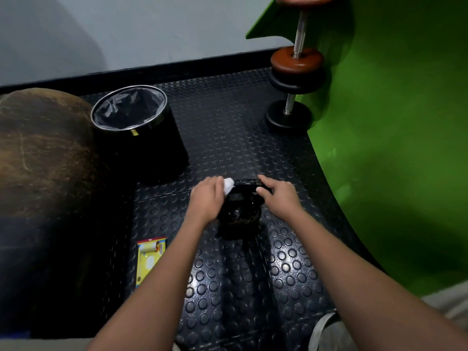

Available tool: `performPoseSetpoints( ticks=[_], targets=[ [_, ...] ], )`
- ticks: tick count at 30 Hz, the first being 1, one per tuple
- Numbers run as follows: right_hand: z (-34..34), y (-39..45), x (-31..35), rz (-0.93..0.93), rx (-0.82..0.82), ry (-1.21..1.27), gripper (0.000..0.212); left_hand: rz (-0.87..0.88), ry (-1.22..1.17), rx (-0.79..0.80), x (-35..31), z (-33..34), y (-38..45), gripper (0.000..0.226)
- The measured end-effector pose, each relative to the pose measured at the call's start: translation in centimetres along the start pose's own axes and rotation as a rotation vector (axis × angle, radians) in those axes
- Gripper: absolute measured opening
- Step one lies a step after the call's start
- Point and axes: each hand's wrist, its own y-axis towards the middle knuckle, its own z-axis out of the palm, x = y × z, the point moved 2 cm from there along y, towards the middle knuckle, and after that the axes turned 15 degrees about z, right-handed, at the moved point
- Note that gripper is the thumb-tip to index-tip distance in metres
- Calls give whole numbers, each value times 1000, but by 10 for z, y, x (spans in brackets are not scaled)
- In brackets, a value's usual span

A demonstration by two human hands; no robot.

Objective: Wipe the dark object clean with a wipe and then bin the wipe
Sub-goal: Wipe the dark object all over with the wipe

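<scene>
Left hand (206,198) pinches the white wipe (228,184) against the dark object (240,209) on the floor; right hand (278,193) grips its handle. Best rub firmly, bracing it steady.

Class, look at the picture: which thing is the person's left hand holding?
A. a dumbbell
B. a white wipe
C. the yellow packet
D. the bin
B: the left hand grips a white wipe against the dark object, while the yellow packet, bin and dumbbell sit untouched on the floor.
</scene>
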Motion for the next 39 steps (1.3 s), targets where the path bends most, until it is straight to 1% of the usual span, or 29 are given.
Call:
performPoseSetpoints(
  ticks=[3,4,5,6,8,10,12,13,15,16,21,23,25,26,28,30,32,33,35,36,37,39],
  targets=[
    [-1,-1,0,-9,2,-19,46,-202,-195,-27,13,-4,-5,48],
    [-1,0,0,-7,3,-20,46,-269,-224,-14,13,-5,-4,49],
    [0,0,0,-7,3,-24,46,-301,-208,13,12,-5,0,48],
    [0,1,-1,-8,3,-27,45,-289,-148,58,7,-5,5,45],
    [1,2,-1,-20,-9,-31,45,-181,22,158,-10,-3,19,39],
    [2,3,-1,-28,-20,-31,45,-64,174,200,-30,1,27,37],
    [2,3,-1,-26,-22,-24,45,49,262,175,-40,4,25,39],
    [2,3,-1,-23,-22,-16,45,104,271,136,-40,5,20,38],
    [2,2,-2,-15,-20,3,45,163,201,54,-29,7,8,37],
    [2,2,-2,-13,-19,11,45,159,154,18,-21,8,2,37],
    [3,4,-3,-3,3,15,45,-2,-19,-131,6,8,-25,37],
    [3,5,-4,-1,5,19,45,-149,-140,-167,11,8,-32,38],
    [1,4,-3,3,11,22,46,-329,-275,-184,14,9,-34,46],
    [1,3,-3,3,12,22,46,-394,-314,-191,14,9,-32,50],
    [1,2,-2,8,16,10,46,-466,-329,-190,10,8,-25,50],
    [1,2,-2,18,10,13,45,-431,-248,-172,2,5,-17,46],
    [-3,0,-2,50,50,109,47,-323,-125,-164,-4,6,-10,44],
    [-5,-1,-3,84,103,217,49,-263,-52,-148,-7,7,-7,43],
    [-8,-4,-6,170,195,525,52,-155,98,-78,-15,12,2,44],
    [-9,-5,-10,218,174,633,49,-118,146,-37,-21,15,6,44],
    [-9,-5,-14,267,108,677,43,-77,184,-3,-29,17,9,43],
    [-7,-8,-24,357,-73,687,31,20,256,31,-47,22,11,40]
  ],
)
